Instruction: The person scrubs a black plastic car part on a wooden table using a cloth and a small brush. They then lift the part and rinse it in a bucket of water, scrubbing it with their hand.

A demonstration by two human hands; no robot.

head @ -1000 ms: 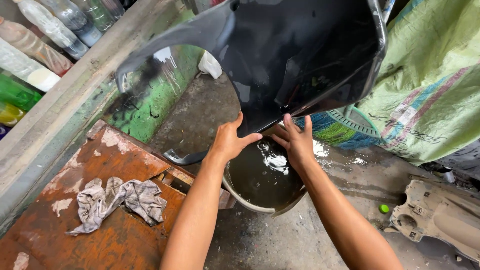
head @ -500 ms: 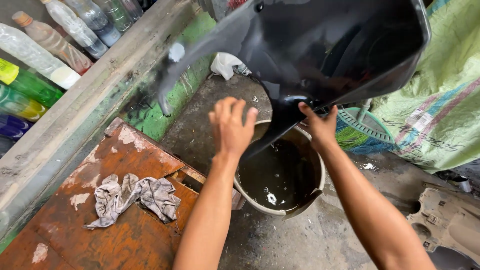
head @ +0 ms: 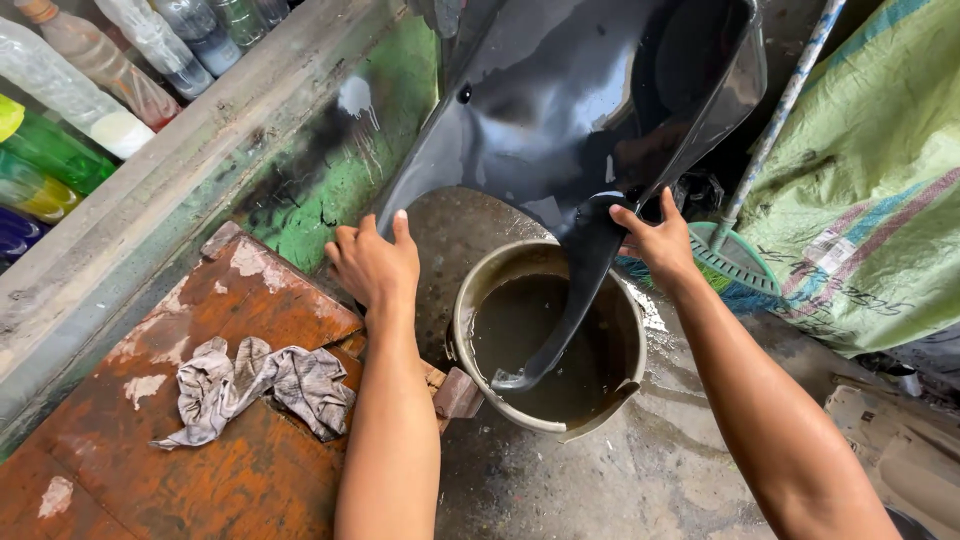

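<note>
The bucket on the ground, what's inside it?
The bucket holds murky brown water, with the lower tip of the black plastic panel dipped in. The water hides the bottom.

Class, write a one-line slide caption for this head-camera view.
Right hand grips a glossy black panel dipping into a bucket of murky water; left hand hovers open beside it.
</note>
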